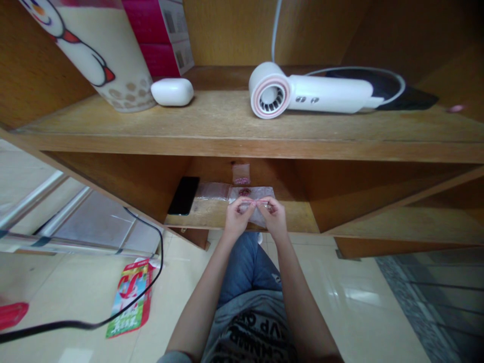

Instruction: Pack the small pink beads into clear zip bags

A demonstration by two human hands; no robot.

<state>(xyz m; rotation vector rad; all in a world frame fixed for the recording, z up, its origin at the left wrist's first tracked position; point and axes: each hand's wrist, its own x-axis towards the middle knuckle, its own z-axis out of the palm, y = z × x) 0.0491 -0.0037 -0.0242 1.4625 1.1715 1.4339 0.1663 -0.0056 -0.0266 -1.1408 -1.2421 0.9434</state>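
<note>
My left hand (236, 217) and my right hand (274, 216) meet over the lower wooden shelf (212, 216). Both pinch the top edge of a small clear plastic bag (255, 204) that holds something dark red. The fingertips of the two hands almost touch. A second clear bag (212, 191) lies flat to the left of it, and a smaller bag with red bits (241, 174) leans against the back wall. A black phone (184, 195) lies at the shelf's left end.
On the upper shelf (242, 132) lie a white hair dryer (306, 94), a white earbud case (172, 92), a large printed cup (94, 50) and pink boxes (159, 35). A black cable (113, 315) and a red-green packet (130, 296) lie on the tiled floor.
</note>
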